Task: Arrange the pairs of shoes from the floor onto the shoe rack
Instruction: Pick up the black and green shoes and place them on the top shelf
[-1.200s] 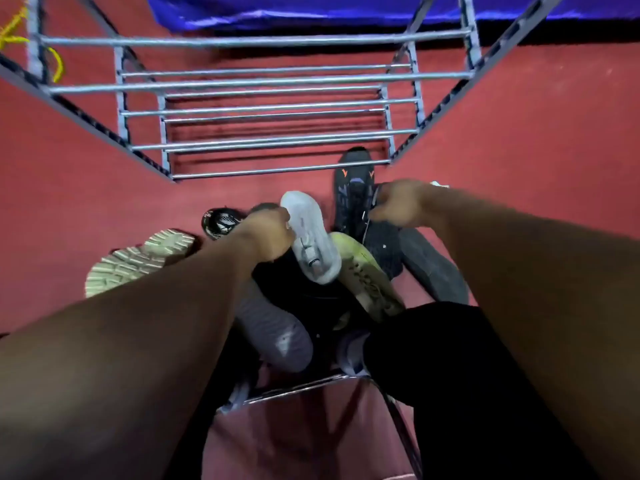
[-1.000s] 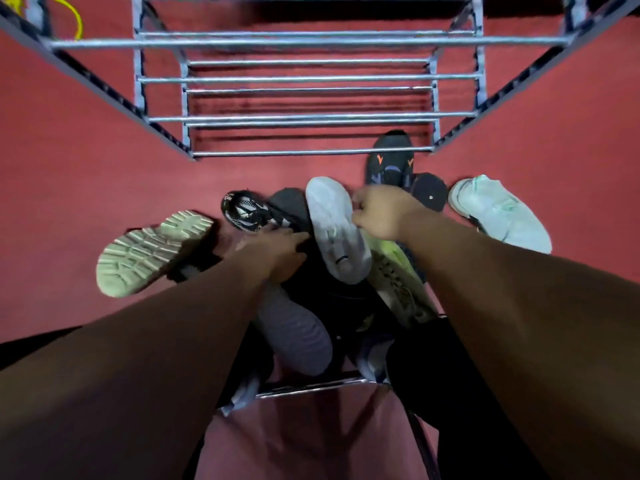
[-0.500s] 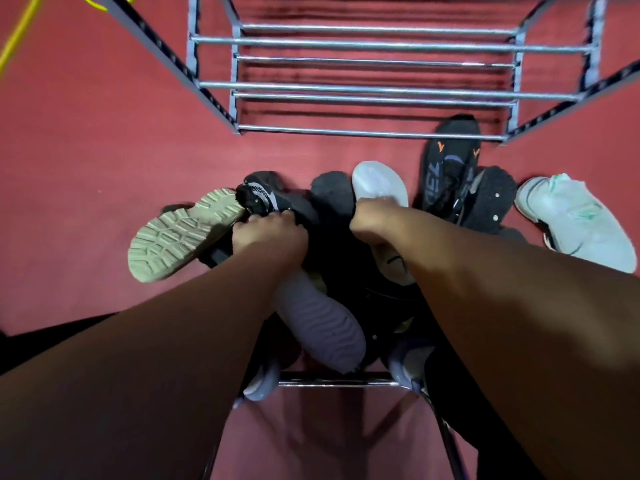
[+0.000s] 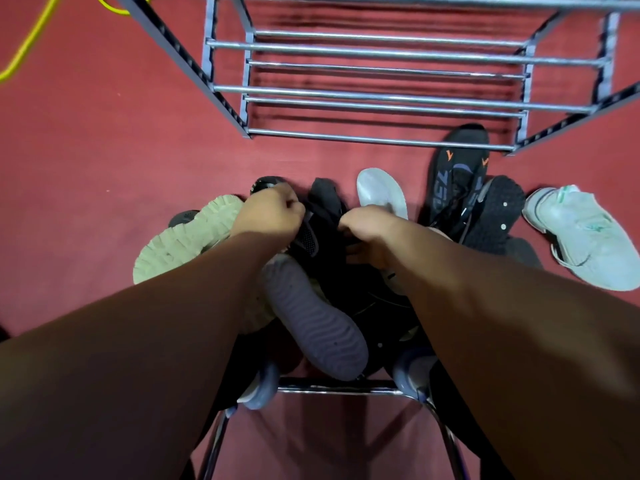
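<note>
Red floor fills the frame, with a yellow cable [image 4: 31,43] looped in the upper left corner. At centre left a beige-soled shoe [image 4: 187,240] lies sole up against the left hand [image 4: 268,214], whose grip is curled tight on the edge of a black mesh shoe [image 4: 313,233]. The right hand [image 4: 372,230] appears clamped on the same shoe, though the dark heap hides its fingertips. Further right lie a white-soled shoe [image 4: 381,194], a black shoe with orange marks [image 4: 453,168] and, at the right edge, a pale green sneaker [image 4: 588,240]. No shoe is seen on the visible bars of the shoe rack [image 4: 381,95] at top centre, so the task is judged barely begun. Open floor is left before the rack's front bar, except where the orange-marked shoe's toe reaches it.
</note>
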### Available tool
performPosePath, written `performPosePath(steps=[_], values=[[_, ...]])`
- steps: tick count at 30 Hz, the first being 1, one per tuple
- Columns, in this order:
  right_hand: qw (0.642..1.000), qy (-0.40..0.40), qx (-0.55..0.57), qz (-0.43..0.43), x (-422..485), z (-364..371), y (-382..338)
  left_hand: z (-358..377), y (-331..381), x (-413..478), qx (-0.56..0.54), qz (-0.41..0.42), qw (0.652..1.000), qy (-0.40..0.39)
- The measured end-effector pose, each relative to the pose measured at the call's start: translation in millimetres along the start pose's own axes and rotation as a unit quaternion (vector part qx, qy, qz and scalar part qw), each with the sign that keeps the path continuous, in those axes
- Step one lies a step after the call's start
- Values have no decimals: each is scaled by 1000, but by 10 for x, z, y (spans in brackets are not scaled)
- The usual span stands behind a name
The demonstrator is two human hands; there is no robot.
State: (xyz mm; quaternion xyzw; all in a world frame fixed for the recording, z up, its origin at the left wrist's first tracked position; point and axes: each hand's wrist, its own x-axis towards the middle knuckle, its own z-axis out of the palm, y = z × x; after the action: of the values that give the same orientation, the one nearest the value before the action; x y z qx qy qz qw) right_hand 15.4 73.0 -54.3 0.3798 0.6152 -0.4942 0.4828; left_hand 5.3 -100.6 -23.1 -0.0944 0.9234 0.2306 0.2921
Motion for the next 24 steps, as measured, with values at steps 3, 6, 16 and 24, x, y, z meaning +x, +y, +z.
performPosePath(steps=[3, 6, 16, 24], values=[[1000, -12, 24, 7, -21, -26, 17, 41, 20, 16, -16, -2, 1000, -26], [1000, -23, 10, 4, -34, -49, 36, 104, 2, 4, 2, 17, 999, -30], [997, -65, 45, -2, -27, -7, -15, 98, 41, -18, 59, 114, 983, -129], [990, -72, 123, 9, 33, -82, -97, 170, 51, -34, 277, 44, 940, -195]])
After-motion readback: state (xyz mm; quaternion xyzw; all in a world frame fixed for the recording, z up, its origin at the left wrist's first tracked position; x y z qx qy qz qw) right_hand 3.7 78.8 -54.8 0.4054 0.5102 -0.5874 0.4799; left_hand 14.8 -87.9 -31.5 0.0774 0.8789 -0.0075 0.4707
